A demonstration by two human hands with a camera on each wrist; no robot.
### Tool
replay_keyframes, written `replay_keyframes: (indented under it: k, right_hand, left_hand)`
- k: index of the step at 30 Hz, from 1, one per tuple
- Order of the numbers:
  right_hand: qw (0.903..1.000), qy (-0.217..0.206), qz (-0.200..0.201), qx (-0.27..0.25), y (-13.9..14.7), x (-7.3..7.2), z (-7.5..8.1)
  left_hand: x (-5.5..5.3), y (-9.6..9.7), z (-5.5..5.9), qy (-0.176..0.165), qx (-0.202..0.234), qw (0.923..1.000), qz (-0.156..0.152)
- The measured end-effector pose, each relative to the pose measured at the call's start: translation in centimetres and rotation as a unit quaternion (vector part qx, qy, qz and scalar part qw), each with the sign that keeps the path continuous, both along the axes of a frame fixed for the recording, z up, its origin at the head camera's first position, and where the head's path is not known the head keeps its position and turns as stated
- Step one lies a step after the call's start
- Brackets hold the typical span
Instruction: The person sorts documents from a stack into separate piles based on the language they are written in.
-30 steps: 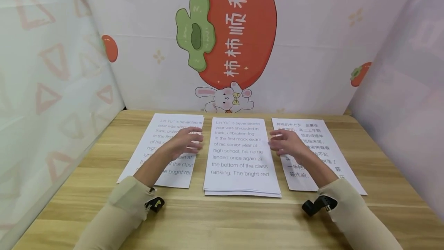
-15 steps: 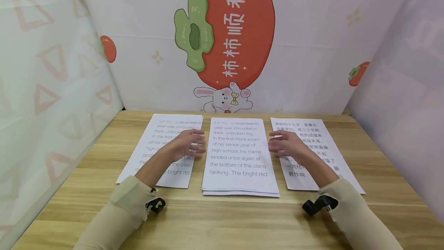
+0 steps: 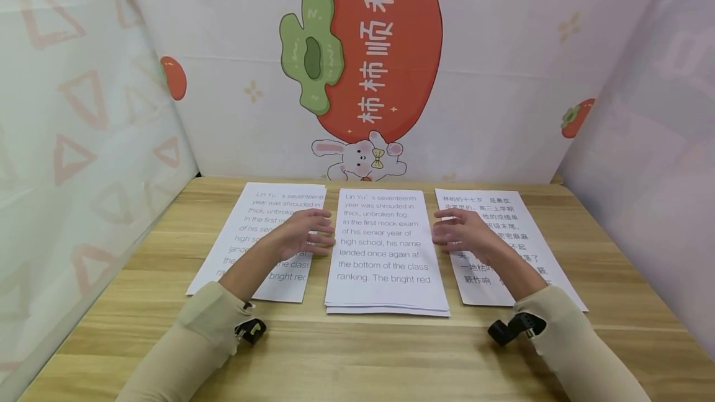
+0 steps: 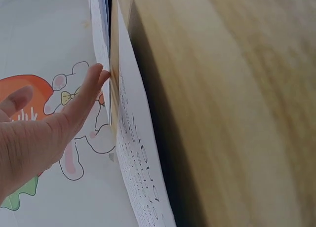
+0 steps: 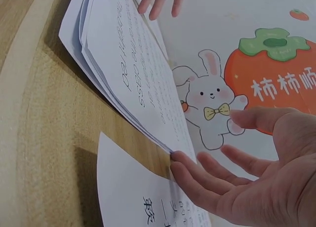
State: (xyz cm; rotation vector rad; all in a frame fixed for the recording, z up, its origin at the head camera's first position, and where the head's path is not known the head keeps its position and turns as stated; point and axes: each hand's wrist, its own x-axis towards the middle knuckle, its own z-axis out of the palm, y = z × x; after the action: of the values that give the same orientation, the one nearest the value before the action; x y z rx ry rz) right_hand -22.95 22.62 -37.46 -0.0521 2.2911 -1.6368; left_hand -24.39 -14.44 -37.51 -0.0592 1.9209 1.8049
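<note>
Three piles of printed paper lie side by side. English text covers the middle stack (image 3: 382, 253) and the left paper (image 3: 234, 234); Chinese text is on the right paper (image 3: 536, 259). My left hand (image 3: 296, 237) is over the left paper, fingertips by the middle stack's left edge. Across from it, my right hand (image 3: 466, 234) hovers over the right paper, fingertips at the stack's right edge. Both hands hold nothing, their fingers loosely extended. In the right wrist view, the right hand's fingertips (image 5: 177, 158) appear at the stack's edge; I cannot tell whether either hand touches it.
The papers rest on a wooden table (image 3: 380, 358). A white cloth backdrop (image 3: 223, 123) with a printed persimmon and rabbit stands behind, and pale cloth walls rise at both sides. A black wrist camera (image 3: 251, 330) sits on the left wrist, another camera (image 3: 503, 330) on the right.
The left hand has moved slightly right, its fingertips now nearer the middle stack's left edge. The right hand stays nearly in place. The papers have not visibly moved on the table.
</note>
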Motion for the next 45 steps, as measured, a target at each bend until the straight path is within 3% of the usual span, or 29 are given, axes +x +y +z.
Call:
replay_keyframes:
  k: [17, 31, 45]
  right_hand:
    - [0.9995, 0.007, 0.004, -0.029, 0.4, 0.3, 0.1]
    - [0.9989, 0.007, -0.029, -0.037, -0.1, -0.6, -0.5]
    - [0.9976, -0.012, -0.059, 0.033, -0.9, -0.9, -0.8]
  left_hand:
    - [0.1, -0.1, 0.3, -0.005, 0.019, 0.9996, 0.021]
    - [0.2, 0.0, 0.5, -0.014, 0.056, 0.9977, 0.036]
    - [0.4, 0.3, 0.4, -0.014, 0.054, 0.998, 0.027]
